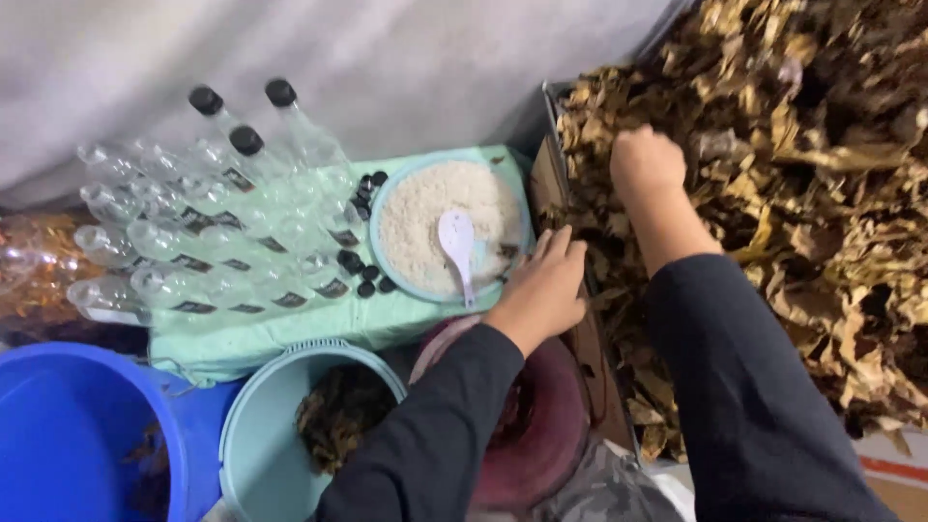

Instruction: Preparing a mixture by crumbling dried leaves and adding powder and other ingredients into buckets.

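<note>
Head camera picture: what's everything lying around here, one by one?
dried leaves: big heap, brown and tan, right side in a box.
clear bottles: more than a dozen, lying stacked on the green cloth; three show black caps.
loose black caps: a handful, beside the bowl.
bowl of white grains: one, pale blue rim, on the green cloth.
spoon: one, white, in the bowl.
blue bucket: one, bottom left.
pale blue basket: one, holding dark leaves.
dark red bowl: one, under the left arm.
left hand: black sleeve, resting at the box edge.
right hand: closed fist in the leaves.
</note>
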